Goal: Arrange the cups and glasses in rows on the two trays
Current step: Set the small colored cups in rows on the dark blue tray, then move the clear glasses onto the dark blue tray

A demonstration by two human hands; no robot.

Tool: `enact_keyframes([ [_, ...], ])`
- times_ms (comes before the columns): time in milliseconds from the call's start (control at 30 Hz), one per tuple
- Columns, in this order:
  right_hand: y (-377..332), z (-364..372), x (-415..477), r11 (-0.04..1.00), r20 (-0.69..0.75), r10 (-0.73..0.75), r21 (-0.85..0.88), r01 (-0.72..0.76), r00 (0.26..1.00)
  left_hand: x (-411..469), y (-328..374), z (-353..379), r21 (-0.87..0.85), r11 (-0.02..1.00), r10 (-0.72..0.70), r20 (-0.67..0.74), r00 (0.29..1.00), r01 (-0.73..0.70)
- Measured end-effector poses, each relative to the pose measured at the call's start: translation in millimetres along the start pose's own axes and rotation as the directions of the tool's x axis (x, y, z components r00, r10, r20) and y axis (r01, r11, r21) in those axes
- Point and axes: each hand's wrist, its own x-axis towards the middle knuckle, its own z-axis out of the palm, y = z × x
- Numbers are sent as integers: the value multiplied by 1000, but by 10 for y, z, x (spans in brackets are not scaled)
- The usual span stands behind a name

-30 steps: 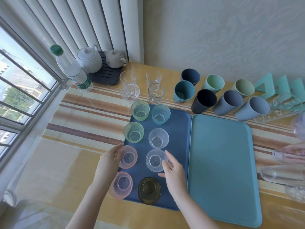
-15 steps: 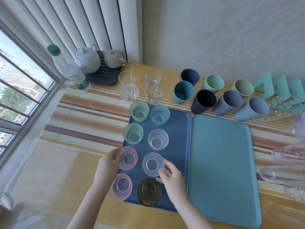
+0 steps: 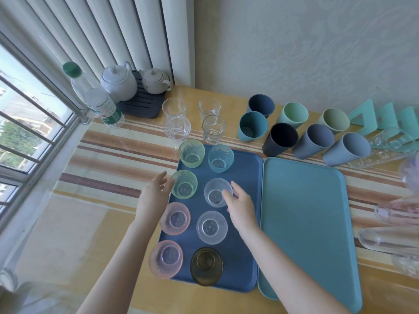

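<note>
The job looks roughly a third done. The dark blue tray (image 3: 244, 257) carries eight small dimpled cups in two files of four. On its left side stand the far green cup (image 3: 191, 153), the near green cup (image 3: 184, 184) and two pink cups (image 3: 175, 218). On its right side are a teal cup (image 3: 220, 158), the far clear cup (image 3: 213, 197), the near clear cup (image 3: 212, 227) and an amber cup (image 3: 206, 266) closest to the person. The light teal tray (image 3: 306, 223) just beside it has nothing on it yet.

Left to place, I judge, are four clear glasses (image 3: 174, 130) on the table (image 3: 102, 155) behind the blue tray, and seven plastic tumblers (image 3: 314, 141) behind the teal one.

The left hand (image 3: 154, 196) has its fingers spread and loose just beside the near green cup, holding nothing. The right hand (image 3: 240, 205) has fingertips at the far clear cup's rim; whether it pinches or merely touches, I cannot tell
</note>
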Motion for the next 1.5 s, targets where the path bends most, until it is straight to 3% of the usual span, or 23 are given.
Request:
enact_keyframes([
  [267, -99, 55, 153, 999, -32, 1, -45, -2, 1000, 204, 25, 94, 101, 992, 66, 58, 996, -72],
  [767, -21, 8, 175, 999, -67, 36, 21, -35, 997, 211, -14, 35, 56, 997, 57, 31, 998, -59],
  [833, -65, -67, 174, 1000, -111, -7, 6, 8, 994, 248, 9, -48, 13, 998, 61, -36, 997, -61],
  [933, -346, -201, 263, 974, -150, -212, -111, 197, 966, 444, 124, -216, 17, 991, 133, -134, 982, -132],
  [1033, -785, -237, 513, 862, -108, -442, -327, 388, 891, 758, 354, -331, 78, 986, 155, -102, 983, -147],
  [1133, -1144, -144, 863, 601, 43, -551, -672, 432, 834, 1007, 618, -312, 140, 981, 140, -14, 990, -137],
  [1200, -1284, -61, 1065, 435, 135, -534, -803, 408, 835, 1116, 720, -257, 156, 983, 97, 19, 995, -99],
  [1267, -1357, 24, 1254, 340, 181, -482, -863, 373, 857, 1218, 765, -186, 159, 986, 48, 36, 998, -53],
  [1400, -1359, 131, 1503, 225, 219, -397, -918, 326, 891, 1310, 794, -58, 141, 990, 2, 34, 999, -7],
  [1500, -1298, 166, 1616, 200, 227, -360, -929, 313, 905, 1356, 806, 24, 117, 993, -14, -26, 1000, 16],
])
